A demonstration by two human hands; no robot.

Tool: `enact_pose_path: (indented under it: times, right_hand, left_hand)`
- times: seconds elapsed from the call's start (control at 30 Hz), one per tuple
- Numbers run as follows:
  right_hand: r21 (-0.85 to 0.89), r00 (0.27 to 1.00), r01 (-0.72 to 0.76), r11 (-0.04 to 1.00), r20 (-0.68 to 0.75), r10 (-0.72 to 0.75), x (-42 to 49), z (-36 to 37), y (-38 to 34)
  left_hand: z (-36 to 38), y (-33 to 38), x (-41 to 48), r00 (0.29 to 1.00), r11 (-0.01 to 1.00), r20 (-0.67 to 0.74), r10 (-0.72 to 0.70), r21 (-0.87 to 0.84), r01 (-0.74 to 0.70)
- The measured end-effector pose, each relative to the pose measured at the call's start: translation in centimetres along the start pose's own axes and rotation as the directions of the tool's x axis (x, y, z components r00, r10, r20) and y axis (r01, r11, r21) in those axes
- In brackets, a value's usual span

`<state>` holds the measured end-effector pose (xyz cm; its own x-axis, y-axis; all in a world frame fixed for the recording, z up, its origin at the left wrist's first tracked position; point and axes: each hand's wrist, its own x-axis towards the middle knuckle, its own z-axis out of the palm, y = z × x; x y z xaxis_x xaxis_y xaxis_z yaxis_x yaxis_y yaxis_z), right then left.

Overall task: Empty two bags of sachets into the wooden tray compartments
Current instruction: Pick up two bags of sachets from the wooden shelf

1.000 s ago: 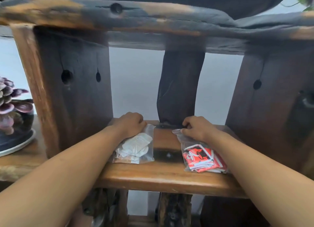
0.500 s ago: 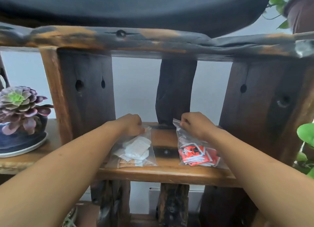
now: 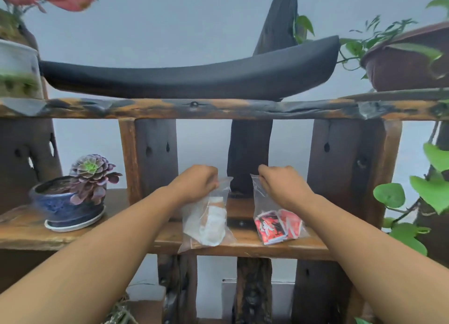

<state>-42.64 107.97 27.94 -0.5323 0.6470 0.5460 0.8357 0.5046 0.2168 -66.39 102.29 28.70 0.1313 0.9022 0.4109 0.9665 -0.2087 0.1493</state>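
- Head view, my left hand [image 3: 196, 182]: fingers curled, pinching the top edge of the bag of white sachets [image 3: 209, 223], which stands upright with its bottom on the wooden shelf [image 3: 145, 238]
- My right hand [image 3: 281, 185]: fingers curled, pinching the top edge of the bag of red sachets [image 3: 277, 226], upright, bottom on the same shelf
- The bags are apart, with the dark centre post [image 3: 250, 153] behind the gap
- Potted succulent [image 3: 73, 197]: on the shelf, well left of my left hand
- Black curved cushion [image 3: 189, 78]: on the upper board
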Motion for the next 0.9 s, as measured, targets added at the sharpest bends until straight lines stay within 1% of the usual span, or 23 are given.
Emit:
enact_pose_path:
  times: [0.07, 0.27, 0.43, 0.57, 0.77, 0.83, 0.9]
  right_hand:
    - [-0.004, 1.0, -0.02, 1.0, -0.011, 0.02, -0.8, -1.3, -0.3]
    - [0.08, 0.999, -0.034, 0.996, -0.023, 0.035, -3.9, -4.8, -1.1]
    - [0.139, 0.999, -0.021, 0.99, -0.041, 0.027, -6.9, -6.7, -2.0]
    - [0.191, 0.997, -0.013, 0.982, -0.067, 0.027, -8.6, -8.0, -2.4]
    - [0.252, 0.996, 0.021, 0.968, -0.089, 0.002, -10.0, -8.4, -3.1]
    - [0.285, 0.997, 0.048, 0.957, -0.079, -0.026, -10.5, -8.3, -3.5]
    - [0.299, 0.996, 0.071, 0.952, -0.065, -0.054, -10.9, -8.1, -3.9]
  left_hand:
    - [-1.2, 0.6, -1.1, 1.0, 1.0, 0.013, 0.001, 0.008, -0.002]
    - [-4.5, 2.9, -4.2, 1.0, 0.998, 0.01, 0.021, 0.06, -0.022]
    - [-5.7, 4.9, -6.6, 0.996, 0.977, 0.065, 0.066, 0.199, -0.078]
    - [-6.5, 6.2, -8.1, 0.996, 0.978, 0.051, 0.069, 0.196, -0.078]
    - [-5.9, 7.4, -10.6, 0.999, 0.988, 0.042, 0.017, 0.154, -0.024]
    - [-5.0, 7.6, -11.5, 0.998, 0.992, 0.055, 0.002, 0.129, -0.009]
    - [-3.9, 7.6, -12.5, 0.996, 0.988, 0.091, -0.006, 0.152, -0.008]
